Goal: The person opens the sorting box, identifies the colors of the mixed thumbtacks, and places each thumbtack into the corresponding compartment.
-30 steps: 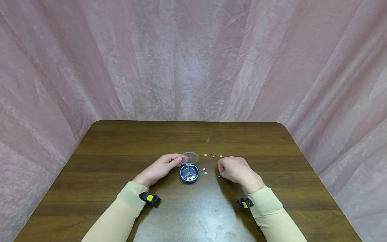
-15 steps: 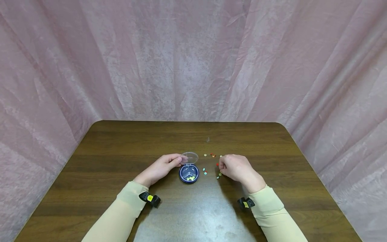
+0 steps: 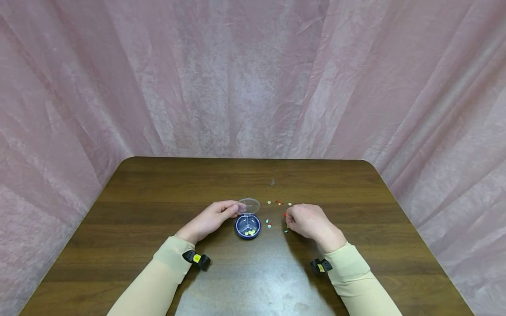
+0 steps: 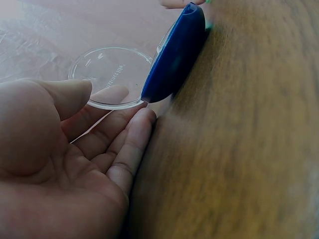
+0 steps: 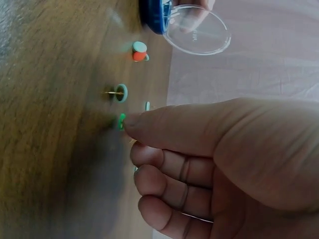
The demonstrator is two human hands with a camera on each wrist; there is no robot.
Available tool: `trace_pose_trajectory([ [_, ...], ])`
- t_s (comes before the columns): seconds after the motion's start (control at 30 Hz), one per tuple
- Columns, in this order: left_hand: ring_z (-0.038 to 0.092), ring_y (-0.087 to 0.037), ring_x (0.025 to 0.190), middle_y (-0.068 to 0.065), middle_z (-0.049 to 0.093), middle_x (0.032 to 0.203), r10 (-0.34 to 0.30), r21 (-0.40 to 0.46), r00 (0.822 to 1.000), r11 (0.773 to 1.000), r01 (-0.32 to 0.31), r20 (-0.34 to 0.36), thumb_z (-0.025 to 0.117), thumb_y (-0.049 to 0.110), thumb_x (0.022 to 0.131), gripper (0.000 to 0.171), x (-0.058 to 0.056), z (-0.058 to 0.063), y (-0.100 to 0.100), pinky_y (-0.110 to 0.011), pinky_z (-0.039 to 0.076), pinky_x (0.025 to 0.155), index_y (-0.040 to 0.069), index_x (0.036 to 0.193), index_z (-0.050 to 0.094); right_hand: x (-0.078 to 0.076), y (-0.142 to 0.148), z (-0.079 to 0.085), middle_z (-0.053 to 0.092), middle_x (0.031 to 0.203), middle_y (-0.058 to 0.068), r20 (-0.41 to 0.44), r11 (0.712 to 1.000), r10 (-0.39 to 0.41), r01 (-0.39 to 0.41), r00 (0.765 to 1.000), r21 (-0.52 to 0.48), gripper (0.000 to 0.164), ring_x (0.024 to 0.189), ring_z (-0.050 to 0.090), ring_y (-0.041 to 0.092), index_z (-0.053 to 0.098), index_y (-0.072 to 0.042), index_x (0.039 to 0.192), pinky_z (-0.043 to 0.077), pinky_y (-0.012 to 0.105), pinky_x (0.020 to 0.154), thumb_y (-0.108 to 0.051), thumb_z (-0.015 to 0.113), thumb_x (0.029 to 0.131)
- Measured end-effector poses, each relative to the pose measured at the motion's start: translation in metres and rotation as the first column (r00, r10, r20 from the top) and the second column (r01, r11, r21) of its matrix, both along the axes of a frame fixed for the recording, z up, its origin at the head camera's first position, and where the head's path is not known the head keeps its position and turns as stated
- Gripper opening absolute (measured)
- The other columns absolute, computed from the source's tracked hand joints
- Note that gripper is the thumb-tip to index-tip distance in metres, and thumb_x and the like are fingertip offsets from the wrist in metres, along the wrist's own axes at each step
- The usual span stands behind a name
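Observation:
A round blue pill case (image 4: 177, 59) lies on the table, its clear lid (image 3: 251, 204) hinged back. Inside, dividers split it into three compartments, and several yellow thumbtacks (image 3: 250, 232) sit in the front one. My left hand (image 3: 213, 218) holds the lid's left edge between thumb and fingers. Right of the case, my right hand (image 3: 311, 221) is low over the table with the outer fingers curled. Its thumb tip pinches at a green thumbtack (image 5: 122, 121); the index finger is hidden behind the thumb. Beside it a mint thumbtack (image 5: 123, 93) lies with its pin sticking out.
Between case and right hand lie mint thumbtacks (image 3: 269, 226) with an orange-red one (image 5: 139, 56). Farther back are orange thumbtacks (image 3: 279, 202) and pale ones (image 3: 269, 202). A red thumbtack (image 3: 284, 214) is by the right knuckles. A pink curtain (image 3: 253, 79) hangs behind the wooden table (image 3: 178, 180).
My right hand shifted slightly back and away, uncovering the green thumbtack, then came down over it again. The left hand and the case have stayed in place.

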State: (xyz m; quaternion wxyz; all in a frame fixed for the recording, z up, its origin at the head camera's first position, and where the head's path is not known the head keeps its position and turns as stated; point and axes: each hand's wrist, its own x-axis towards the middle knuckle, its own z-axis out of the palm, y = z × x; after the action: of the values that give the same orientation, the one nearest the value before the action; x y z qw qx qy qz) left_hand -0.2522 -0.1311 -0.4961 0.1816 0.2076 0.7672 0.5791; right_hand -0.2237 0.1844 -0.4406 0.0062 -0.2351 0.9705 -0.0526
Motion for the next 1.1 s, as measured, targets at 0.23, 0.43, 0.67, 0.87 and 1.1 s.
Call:
trace_pose_trajectory([
  [0.23, 0.055, -0.016, 0.127, -0.002, 0.063, 0.134, 0.006, -0.004, 1.000, 1.000, -0.006, -0.001, 0.046, 0.038, 0.106, 0.043, 0.000, -0.001, 0.000, -0.031, 0.044, 0.103, 0.011, 0.136, 0.062, 0.000, -0.004, 0.008, 0.050, 0.068, -0.018, -0.064, 0.989, -0.010, 0.000, 0.998, -0.150, 0.019, 0.064, 0.049, 0.005, 0.061, -0.032, 0.072, 0.043, 0.027, 0.057, -0.017, 0.066, 0.082],
  [0.43, 0.055, -0.020, 0.127, -0.006, 0.062, 0.134, 0.005, 0.025, 1.000, 1.000, -0.005, -0.005, 0.046, 0.036, 0.106, 0.044, -0.001, -0.002, 0.001, -0.032, 0.045, 0.102, 0.007, 0.135, 0.062, 0.004, -0.012, 0.021, 0.056, 0.072, -0.017, 0.035, 0.918, 0.008, 0.006, 0.999, -0.397, 0.010, 0.068, 0.053, 0.004, 0.065, -0.032, 0.080, 0.045, 0.026, 0.062, -0.027, 0.070, 0.088],
  [0.67, 0.056, -0.017, 0.126, -0.003, 0.064, 0.132, 0.013, 0.023, 1.000, 1.000, -0.013, -0.002, 0.047, 0.036, 0.106, 0.043, -0.002, -0.003, 0.001, -0.031, 0.045, 0.101, 0.009, 0.134, 0.063, 0.012, -0.018, 0.041, 0.068, 0.089, -0.001, 0.306, 0.616, 0.156, 0.150, 0.939, -0.774, 0.021, 0.078, 0.058, 0.014, 0.073, -0.013, 0.098, 0.049, 0.030, 0.070, -0.033, 0.073, 0.091],
  [0.87, 0.056, -0.018, 0.126, -0.005, 0.063, 0.132, 0.010, 0.030, 1.000, 1.000, -0.010, 0.000, 0.047, 0.036, 0.106, 0.043, -0.002, -0.003, 0.002, -0.033, 0.045, 0.102, 0.007, 0.135, 0.062, 0.017, -0.017, 0.047, 0.053, 0.080, 0.002, 0.339, 0.195, 0.516, 0.278, 0.786, -0.941, 0.009, 0.071, 0.048, 0.016, 0.064, -0.005, 0.098, 0.041, 0.027, 0.068, -0.013, 0.061, 0.099],
  [1.1, 0.055, -0.018, 0.127, -0.005, 0.063, 0.133, 0.008, 0.024, 1.000, 1.000, -0.008, 0.007, 0.047, 0.038, 0.106, 0.045, -0.001, -0.002, 0.001, -0.033, 0.045, 0.102, 0.008, 0.135, 0.062, 0.020, -0.014, 0.052, 0.042, 0.082, -0.001, 0.163, -0.083, 0.838, 0.417, 0.521, -0.905, 0.022, 0.074, 0.035, 0.014, 0.058, -0.011, 0.093, 0.029, 0.027, 0.071, -0.008, 0.041, 0.106],
])
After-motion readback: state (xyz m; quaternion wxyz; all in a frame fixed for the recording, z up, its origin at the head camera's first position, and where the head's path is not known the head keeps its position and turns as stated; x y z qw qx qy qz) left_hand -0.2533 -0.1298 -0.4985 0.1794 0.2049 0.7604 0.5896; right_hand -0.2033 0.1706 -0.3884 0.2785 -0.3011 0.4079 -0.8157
